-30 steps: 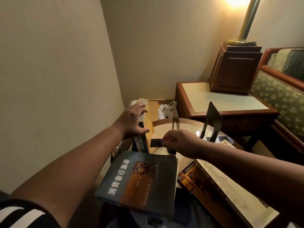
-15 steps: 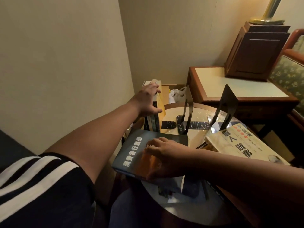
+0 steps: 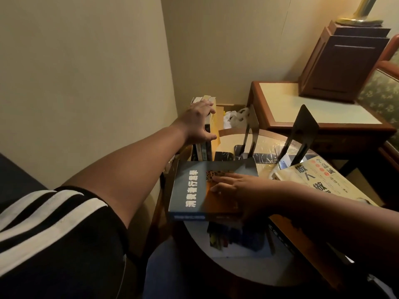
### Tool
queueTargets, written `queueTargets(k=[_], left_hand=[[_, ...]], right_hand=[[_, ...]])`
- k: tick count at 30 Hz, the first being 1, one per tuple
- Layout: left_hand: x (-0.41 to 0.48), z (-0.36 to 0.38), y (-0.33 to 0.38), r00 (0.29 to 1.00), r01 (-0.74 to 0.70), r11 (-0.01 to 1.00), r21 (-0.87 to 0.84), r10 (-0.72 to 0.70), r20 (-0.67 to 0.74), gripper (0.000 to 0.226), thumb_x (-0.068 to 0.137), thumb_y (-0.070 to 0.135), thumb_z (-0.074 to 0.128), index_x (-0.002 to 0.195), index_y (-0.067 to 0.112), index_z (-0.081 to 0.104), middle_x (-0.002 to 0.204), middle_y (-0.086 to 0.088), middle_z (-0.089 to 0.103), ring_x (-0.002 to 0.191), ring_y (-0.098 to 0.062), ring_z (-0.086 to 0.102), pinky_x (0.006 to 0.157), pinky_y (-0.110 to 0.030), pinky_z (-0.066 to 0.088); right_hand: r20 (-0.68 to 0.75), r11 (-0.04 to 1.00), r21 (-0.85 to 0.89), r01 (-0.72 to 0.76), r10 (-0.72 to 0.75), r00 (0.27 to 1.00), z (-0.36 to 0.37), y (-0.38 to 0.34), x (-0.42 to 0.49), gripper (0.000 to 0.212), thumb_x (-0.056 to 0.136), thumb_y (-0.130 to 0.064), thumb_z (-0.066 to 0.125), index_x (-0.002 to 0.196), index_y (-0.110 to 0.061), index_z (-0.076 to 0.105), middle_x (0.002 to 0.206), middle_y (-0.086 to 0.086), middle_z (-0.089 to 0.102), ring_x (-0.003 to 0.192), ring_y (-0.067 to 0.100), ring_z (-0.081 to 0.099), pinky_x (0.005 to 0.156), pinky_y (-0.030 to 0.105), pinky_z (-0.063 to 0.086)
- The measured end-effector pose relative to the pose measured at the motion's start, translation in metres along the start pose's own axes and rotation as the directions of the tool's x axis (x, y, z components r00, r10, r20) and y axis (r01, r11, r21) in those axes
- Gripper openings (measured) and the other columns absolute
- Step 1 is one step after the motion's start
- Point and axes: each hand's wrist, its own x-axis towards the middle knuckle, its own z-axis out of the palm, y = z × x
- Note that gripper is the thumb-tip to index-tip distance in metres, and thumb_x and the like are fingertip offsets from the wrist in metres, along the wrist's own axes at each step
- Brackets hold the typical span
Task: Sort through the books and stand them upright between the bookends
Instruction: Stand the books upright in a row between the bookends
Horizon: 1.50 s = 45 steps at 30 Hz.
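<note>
My left hand [image 3: 198, 123] reaches over the top of a few upright books [image 3: 204, 151] at the table's left edge and grips them, thumb against their right side. My right hand [image 3: 236, 188] holds a blue book [image 3: 190, 188] with pale lettering. Its fingers lie on the cover and the thumb is hidden. The book sits slightly above a pile of other books [image 3: 233, 240]. Two dark metal bookends stand behind it, a left bookend [image 3: 251, 130] and a right bookend [image 3: 304, 130], with an empty gap between them. A cream book [image 3: 319, 180] lies flat at the right.
The round glass-topped table [image 3: 269, 133] stands in a wall corner. Behind it are a cardboard box with a white bag [image 3: 235, 117], a wooden side table [image 3: 302, 104] carrying a lamp base [image 3: 343, 61], and a patterned armchair [image 3: 384, 93] at the right.
My right hand left the bookend area, came down onto the blue book and turned it square to me. My left hand stayed on the upright books.
</note>
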Motion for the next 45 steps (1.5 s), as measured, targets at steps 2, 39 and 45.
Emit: queueTargets(k=[2,39,45], left_hand=[[0.000,0.001,0.000,1.000,-0.004,1.000,0.005,0.004,-0.004,0.079,0.071,0.048,0.080,0.136,0.014,0.050,0.153,-0.008,0.038,0.143,-0.026,0.032,0.116,-0.041,0.026],[0.003,-0.001,-0.011,1.000,0.004,1.000,-0.008,-0.004,0.008,0.077,0.073,0.050,0.077,0.138,0.018,0.048,0.156,-0.004,0.035,0.146,-0.023,0.026,0.116,-0.045,0.028],[0.016,-0.006,-0.009,0.994,0.081,0.996,-0.037,-0.078,0.077,0.082,0.074,0.052,0.077,0.141,0.019,0.045,0.158,-0.001,0.031,0.147,-0.023,0.025,0.114,-0.046,0.029]], right_hand=[[-0.029,1.000,-0.014,-0.011,0.010,1.000,0.001,-0.001,0.001,0.103,0.080,-0.047,0.078,0.157,-0.030,0.011,0.166,-0.001,0.004,0.151,0.029,0.005,0.120,0.045,0.020],[-0.572,0.947,0.304,0.103,0.095,0.815,-0.034,-0.013,-0.001,0.090,0.087,-0.031,0.074,0.155,-0.029,0.015,0.142,0.002,0.050,0.118,0.012,0.052,0.078,0.001,0.038],[-0.692,0.913,0.343,0.220,0.087,0.716,-0.026,0.007,-0.006,0.089,0.085,-0.028,0.076,0.143,-0.048,0.011,0.129,0.005,0.056,0.106,0.010,0.058,0.074,0.008,0.048]])
